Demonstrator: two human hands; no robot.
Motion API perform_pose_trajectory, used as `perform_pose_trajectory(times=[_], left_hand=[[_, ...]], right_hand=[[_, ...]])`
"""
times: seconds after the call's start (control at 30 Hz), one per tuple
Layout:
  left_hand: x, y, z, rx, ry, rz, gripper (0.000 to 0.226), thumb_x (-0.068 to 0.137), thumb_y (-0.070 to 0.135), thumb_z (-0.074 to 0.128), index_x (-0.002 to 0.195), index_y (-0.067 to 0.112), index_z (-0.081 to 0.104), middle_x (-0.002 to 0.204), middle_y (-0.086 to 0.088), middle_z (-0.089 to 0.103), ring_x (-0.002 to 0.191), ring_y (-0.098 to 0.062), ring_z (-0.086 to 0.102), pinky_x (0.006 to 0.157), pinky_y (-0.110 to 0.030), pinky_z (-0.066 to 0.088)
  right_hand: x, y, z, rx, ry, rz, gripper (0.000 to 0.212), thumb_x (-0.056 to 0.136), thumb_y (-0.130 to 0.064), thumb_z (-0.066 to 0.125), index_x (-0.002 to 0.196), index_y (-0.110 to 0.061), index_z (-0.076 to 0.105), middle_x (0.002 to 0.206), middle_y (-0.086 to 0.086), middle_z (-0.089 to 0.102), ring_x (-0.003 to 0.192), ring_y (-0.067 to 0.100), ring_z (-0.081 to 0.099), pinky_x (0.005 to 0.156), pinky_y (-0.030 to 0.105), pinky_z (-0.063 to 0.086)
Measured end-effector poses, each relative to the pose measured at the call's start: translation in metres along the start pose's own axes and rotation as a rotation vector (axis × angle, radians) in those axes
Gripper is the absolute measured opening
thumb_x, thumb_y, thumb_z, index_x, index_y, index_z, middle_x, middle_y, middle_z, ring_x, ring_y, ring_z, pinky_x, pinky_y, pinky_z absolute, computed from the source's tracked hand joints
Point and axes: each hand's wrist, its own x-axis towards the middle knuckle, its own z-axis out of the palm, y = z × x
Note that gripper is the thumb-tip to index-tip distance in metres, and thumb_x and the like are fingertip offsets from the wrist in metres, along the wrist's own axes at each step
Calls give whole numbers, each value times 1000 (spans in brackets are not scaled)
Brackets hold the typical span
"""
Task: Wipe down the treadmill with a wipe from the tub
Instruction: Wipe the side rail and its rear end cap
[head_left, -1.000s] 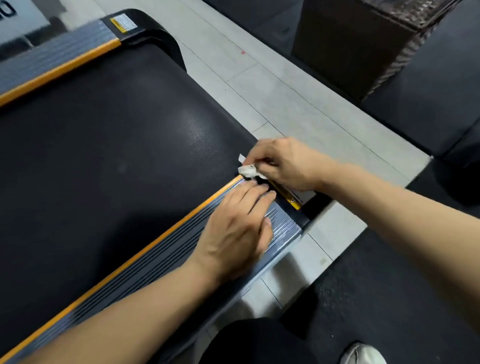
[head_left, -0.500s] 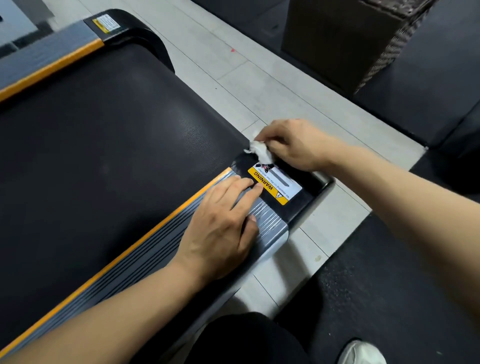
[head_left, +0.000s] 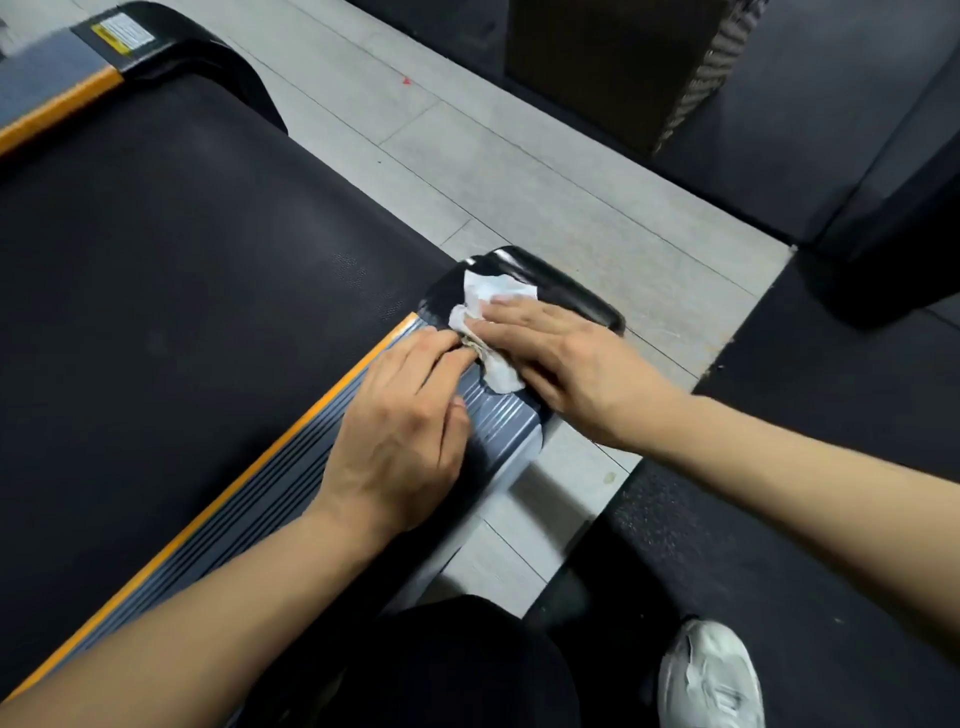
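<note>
Label (head_left: 123, 32) on far rear end cap (head_left: 156, 47) of treadmill (head_left: 182, 249): yellow band beside white panel; print too small to read. No other legible writing in view.

Treadmill orientation: long axis diagonal, from lower left to upper right of view. Black belt between two ribbed grey side rails, each edged with an orange strip. Near side rail (head_left: 311, 493) ending at glossy black near end cap (head_left: 566, 291), at the rear corner of the deck.

Wipe (head_left: 493, 296): white, crumpled and partly spread, lying across the junction of near side rail and near end cap. Long axis roughly crosswise to the rail, from top of cap down to the ribbed surface. Soiled grey-brown patch at the edge nearest the left fingertips.

Right hand (head_left: 566, 364): palm down, fingers extended and flat, pressing the wipe onto the near end cap. No curl around the wipe.

Left hand (head_left: 405, 431): palm down on the near side rail, fingers extended toward the wipe, fingertips touching its soiled edge. Thumb tucked along the rail. Pinch on the wipe: cannot tell.

Surroundings: grey tiled floor (head_left: 519, 171) beyond the deck; black rubber mat (head_left: 805, 493) at right; white shoe (head_left: 711, 675) at lower right; dark wicker-sided box (head_left: 623, 62) at top.
</note>
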Motion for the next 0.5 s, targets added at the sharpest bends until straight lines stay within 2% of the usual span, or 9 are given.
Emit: perform_pose_trajectory(times=[0.07,0.13,0.2,0.27,0.33,0.4,0.43,0.5], left_hand=[[-1,0,1,2,0,8,44,96,14,40,134,-1,59,137,-15,57,131,-32,51,114,-46,37],[-1,-1,1,16,18,22,45,98,14,40,135,-1,59,136,-14,57,130,-32,51,114,-46,37],[-1,-1,2,14,33,27,45,97,15,39,135,0,59,135,-13,58,128,-29,51,115,-42,37],[-2,-1,0,-1,37,17,45,96,16,41,135,1,60,135,-11,58,127,-27,50,115,-38,36],[-2,-1,1,-12,30,27,46,95,15,43,135,1,59,135,-11,58,127,-27,49,114,-39,36],[-3,-3,1,-11,26,49,46,95,14,44,135,0,59,135,-12,57,126,-29,50,114,-38,36],[-3,-4,2,-11,29,59,45,95,14,44,136,-1,58,135,-13,57,126,-30,50,114,-38,35],[-2,-4,2,-21,43,66,44,96,13,45,136,0,58,136,-12,57,125,-29,49,113,-34,33]], right_hand=[[-13,6,9,-19,120,78,45,99,-17,42,142,-12,57,145,7,56,140,20,45,120,29,30],[-15,16,13,14,258,226,46,96,-14,42,138,-14,60,142,7,59,136,21,50,116,21,30],[-14,21,12,95,366,455,45,98,-14,42,138,-19,61,140,2,62,129,20,54,106,14,31],[-20,22,14,161,428,545,44,100,-12,42,139,-21,60,141,0,61,129,19,54,104,13,32],[-35,10,21,159,508,461,46,99,-5,43,142,-13,58,147,8,55,139,22,47,115,15,28],[-55,-12,49,156,551,365,48,100,1,42,147,-5,48,157,15,39,150,26,32,123,27,21],[-62,-28,69,199,578,369,50,102,1,42,151,-4,42,162,14,30,153,26,24,125,31,18],[-70,-60,108,372,643,490,53,107,-11,38,159,-12,23,168,-1,11,156,18,8,126,32,11]])
